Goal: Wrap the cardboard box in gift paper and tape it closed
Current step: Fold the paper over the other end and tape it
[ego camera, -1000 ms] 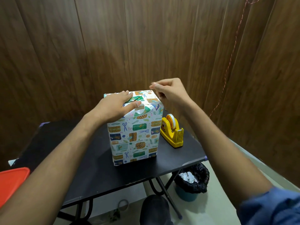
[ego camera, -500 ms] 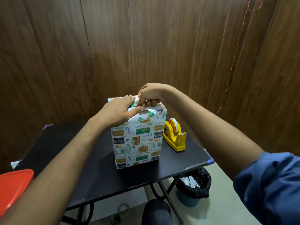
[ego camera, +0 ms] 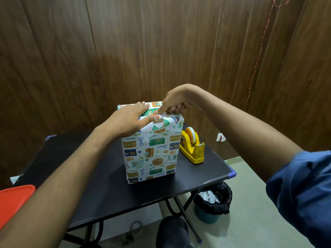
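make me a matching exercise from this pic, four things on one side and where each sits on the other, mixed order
Things:
1. gift-wrapped cardboard box
2. yellow plastic tape dispenser
3. bin lined with a black bag
4. orange plastic lid

Places:
A. floor, under the table's right corner
B. left edge of view
C. upright mid-table, under both hands
D. table, right of the box

Pairs: 1-C, 2-D, 3-A, 4-B

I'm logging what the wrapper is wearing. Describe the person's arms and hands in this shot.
Both hands are bare: no gloves, rings, watch or bands show on the left hand or the right hand. The left forearm is uncovered as far as the frame shows. The right arm wears a dark blue sleeve, creased and pushed up, leaving the forearm bare.
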